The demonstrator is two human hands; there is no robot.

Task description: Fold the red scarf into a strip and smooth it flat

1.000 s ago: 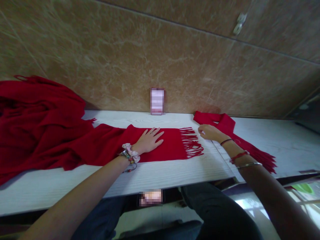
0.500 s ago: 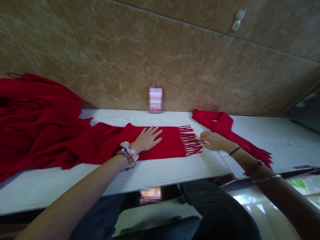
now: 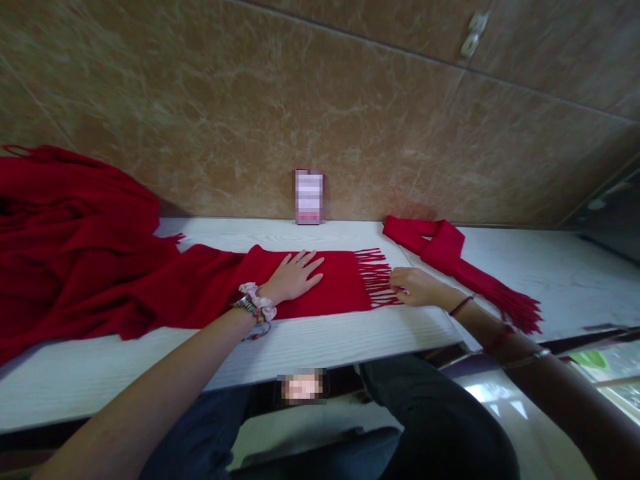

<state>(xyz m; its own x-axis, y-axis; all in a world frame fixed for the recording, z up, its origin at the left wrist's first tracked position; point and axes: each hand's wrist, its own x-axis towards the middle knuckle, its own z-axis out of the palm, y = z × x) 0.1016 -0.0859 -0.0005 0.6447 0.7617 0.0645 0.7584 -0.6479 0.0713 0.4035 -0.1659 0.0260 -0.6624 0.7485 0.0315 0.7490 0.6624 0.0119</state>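
Observation:
A red scarf (image 3: 337,283) lies flat across the white table, its fringe (image 3: 375,279) spread toward the right. My left hand (image 3: 294,277) rests palm down on the cloth, fingers spread. At the fringe's right edge is my right hand (image 3: 417,287), its fingers pinched together on the ends of the strands; exactly which strands they hold is hidden. Leftward the scarf runs into a large rumpled heap of red cloth (image 3: 70,253). Behind my right hand, a second red scarf (image 3: 443,243) lies loosely folded, its fringe pointing to the lower right.
A phone (image 3: 309,197) with a blurred screen leans against the brown tiled wall (image 3: 225,120) behind the table (image 3: 320,333). Another blurred screen (image 3: 303,387) shows below the table's front edge, near my legs (image 3: 440,420). A white socket or plug (image 3: 473,35) is on the wall.
My right hand has moved slightly left, from just beyond the fringe tips onto them. My left hand stays flat on the scarf. The view has shifted slightly.

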